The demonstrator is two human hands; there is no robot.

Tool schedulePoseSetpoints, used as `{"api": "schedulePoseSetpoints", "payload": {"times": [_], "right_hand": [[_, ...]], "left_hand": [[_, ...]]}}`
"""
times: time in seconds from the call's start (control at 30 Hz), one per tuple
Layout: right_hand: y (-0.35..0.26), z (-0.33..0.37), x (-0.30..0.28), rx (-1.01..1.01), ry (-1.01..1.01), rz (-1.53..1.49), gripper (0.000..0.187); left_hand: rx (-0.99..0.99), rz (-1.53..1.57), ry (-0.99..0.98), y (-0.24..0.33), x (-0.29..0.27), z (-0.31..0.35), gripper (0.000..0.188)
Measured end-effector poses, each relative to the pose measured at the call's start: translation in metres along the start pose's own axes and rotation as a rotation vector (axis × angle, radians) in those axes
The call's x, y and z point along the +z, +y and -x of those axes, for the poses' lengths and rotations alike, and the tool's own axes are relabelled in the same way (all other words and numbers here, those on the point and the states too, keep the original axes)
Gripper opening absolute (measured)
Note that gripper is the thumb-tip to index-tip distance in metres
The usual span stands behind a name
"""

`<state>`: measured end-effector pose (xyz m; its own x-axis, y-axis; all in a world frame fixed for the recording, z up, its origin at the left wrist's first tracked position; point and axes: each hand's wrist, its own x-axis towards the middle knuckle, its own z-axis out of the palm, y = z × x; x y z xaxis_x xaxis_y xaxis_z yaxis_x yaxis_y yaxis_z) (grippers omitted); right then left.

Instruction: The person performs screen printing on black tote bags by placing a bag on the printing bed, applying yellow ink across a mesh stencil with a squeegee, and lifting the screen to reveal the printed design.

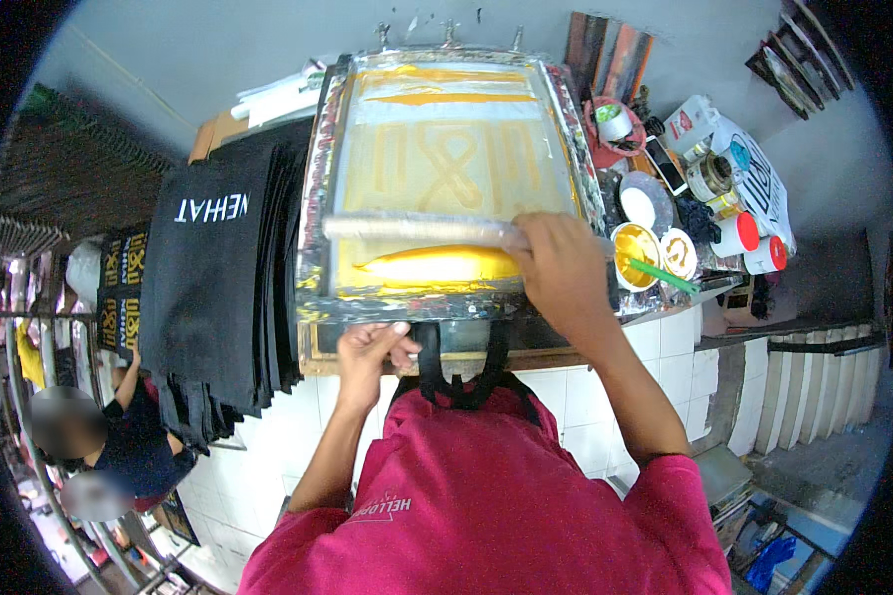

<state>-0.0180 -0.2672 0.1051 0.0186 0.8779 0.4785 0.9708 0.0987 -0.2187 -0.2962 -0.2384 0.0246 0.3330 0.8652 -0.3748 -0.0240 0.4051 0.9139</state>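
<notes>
My right hand grips the right end of a long squeegee, which lies crosswise over a screen printing frame. Just on the near side of the blade, a thick pool of yellow ink rests on the mesh. Farther up, the mesh shows a ribbon-like pattern and streaks of orange-yellow ink. My left hand is closed at the frame's near edge, thumb on top and fingers curled, left of the black handle of a bag. The rest of that bag is mostly hidden beneath the frame.
A stack of black bags hangs at the left. To the right stand ink tubs, a green stick, jars with red lids and a phone. Another person is near printed black bags at far left.
</notes>
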Motion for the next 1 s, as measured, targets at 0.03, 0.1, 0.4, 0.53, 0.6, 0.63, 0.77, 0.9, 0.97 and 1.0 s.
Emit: {"api": "schedulePoseSetpoints", "payload": {"times": [0.03,0.1,0.4,0.53,0.6,0.63,0.77,0.9,0.97,1.0], "right_hand": [[-0.003,0.009,0.015,-0.017,-0.025,0.055,0.023],[-0.014,0.016,0.034,-0.055,-0.072,0.161,0.019],[-0.015,-0.012,-0.003,0.000,-0.280,-0.128,0.022],[-0.038,0.029,0.009,-0.088,-0.294,0.051,0.022],[-0.048,0.040,0.019,-0.154,-0.131,0.142,0.017],[-0.046,0.040,0.026,-0.160,-0.072,0.159,0.015],[-0.013,0.002,0.048,-0.148,-0.114,0.148,0.012],[0.034,-0.064,0.085,-0.164,-0.096,0.146,0.011],[0.064,-0.101,0.099,-0.175,-0.117,0.141,0.018],[0.081,-0.119,0.106,-0.164,-0.095,0.163,0.020]], "left_hand": [[-0.033,-0.023,-0.037,-0.012,-0.004,-0.003,0.026],[-0.071,-0.050,-0.066,-0.018,-0.008,-0.004,0.027],[-0.108,-0.037,-0.076,-0.018,-0.013,-0.004,0.030],[-0.119,-0.013,-0.048,-0.017,-0.010,-0.005,0.028],[-0.131,0.013,-0.043,-0.018,-0.010,-0.004,0.026],[-0.133,0.023,-0.050,-0.019,-0.010,-0.004,0.025],[-0.122,0.033,-0.053,-0.023,-0.013,-0.004,0.021],[-0.145,0.026,-0.058,-0.024,-0.017,-0.005,0.021],[-0.114,0.019,-0.105,-0.029,-0.022,-0.008,0.022],[-0.156,0.052,-0.138,-0.026,-0.024,-0.010,0.025]]}}
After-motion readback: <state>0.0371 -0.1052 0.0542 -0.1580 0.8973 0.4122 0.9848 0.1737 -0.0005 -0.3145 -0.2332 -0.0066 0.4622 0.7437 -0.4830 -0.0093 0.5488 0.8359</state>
